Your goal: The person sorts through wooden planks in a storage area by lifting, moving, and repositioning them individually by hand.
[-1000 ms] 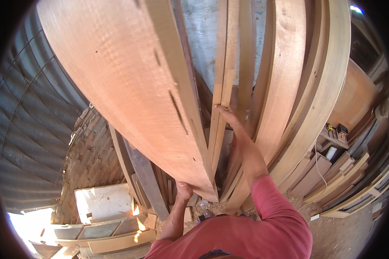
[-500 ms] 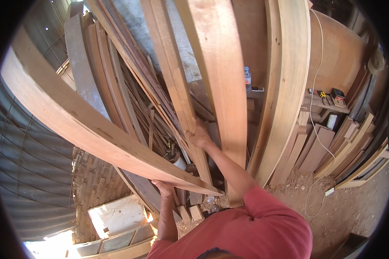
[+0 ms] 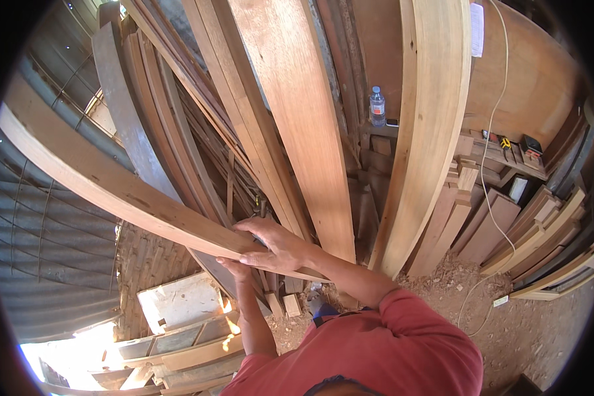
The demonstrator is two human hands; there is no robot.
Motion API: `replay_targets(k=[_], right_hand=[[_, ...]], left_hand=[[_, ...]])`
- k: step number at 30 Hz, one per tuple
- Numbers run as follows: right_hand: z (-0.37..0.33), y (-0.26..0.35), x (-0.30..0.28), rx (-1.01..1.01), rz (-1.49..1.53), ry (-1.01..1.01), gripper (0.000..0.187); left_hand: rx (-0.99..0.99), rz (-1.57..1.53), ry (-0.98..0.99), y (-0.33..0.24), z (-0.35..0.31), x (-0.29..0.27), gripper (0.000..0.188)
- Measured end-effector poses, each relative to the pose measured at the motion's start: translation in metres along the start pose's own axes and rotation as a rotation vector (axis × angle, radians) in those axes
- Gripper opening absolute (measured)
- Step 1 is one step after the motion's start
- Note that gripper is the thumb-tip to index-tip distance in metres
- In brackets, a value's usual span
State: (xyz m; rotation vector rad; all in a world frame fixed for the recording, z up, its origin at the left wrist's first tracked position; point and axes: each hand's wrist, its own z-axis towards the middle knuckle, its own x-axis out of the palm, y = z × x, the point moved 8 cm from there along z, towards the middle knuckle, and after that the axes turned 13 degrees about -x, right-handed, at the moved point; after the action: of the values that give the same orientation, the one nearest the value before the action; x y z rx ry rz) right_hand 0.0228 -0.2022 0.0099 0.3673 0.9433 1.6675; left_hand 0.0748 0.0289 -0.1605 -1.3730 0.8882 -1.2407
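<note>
The right hand (image 3: 275,245) lies flat on top and the left hand (image 3: 239,269) cups beneath one end of the long plank (image 3: 105,181); so loosely held, its far end could swing, slipping into the leaning boards (image 3: 297,112).

There is only one view, from the camera on my head, left of the pair. It looks down and forward, close over my hands (image 3: 270,247) and red sleeve (image 3: 389,343), toward the leaning planks (image 3: 297,112) and the dirt floor (image 3: 534,336). The fisheye lens bends straight edges near the rim.
</note>
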Motion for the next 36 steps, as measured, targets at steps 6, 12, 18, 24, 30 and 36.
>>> replay_targets(k=[6,12,18,24,30,36], right_hand=[[0.014,0.005,-0.007,0.103,0.063,-0.184,0.062],[0.001,-0.029,-0.036,0.033,-0.112,-0.739,0.045],[-0.004,-0.005,-0.032,0.005,-0.220,-0.968,0.039],[0.002,0.068,-0.045,-0.045,-0.414,-0.948,0.043],[-0.015,0.083,-0.057,-0.012,-0.410,-0.980,0.050],[-0.040,0.071,-0.071,0.017,-0.443,-0.995,0.054]], left_hand=[[-0.068,0.096,0.220,0.043,0.026,0.029,0.113],[0.075,0.213,0.587,0.046,0.022,0.099,0.093],[0.114,0.162,0.671,-0.008,0.000,0.130,0.074],[0.215,-0.044,0.723,-0.075,-0.036,0.151,0.066],[0.061,0.116,0.821,-0.058,-0.062,0.158,0.069],[0.159,0.163,0.696,-0.056,-0.075,0.165,0.059]])
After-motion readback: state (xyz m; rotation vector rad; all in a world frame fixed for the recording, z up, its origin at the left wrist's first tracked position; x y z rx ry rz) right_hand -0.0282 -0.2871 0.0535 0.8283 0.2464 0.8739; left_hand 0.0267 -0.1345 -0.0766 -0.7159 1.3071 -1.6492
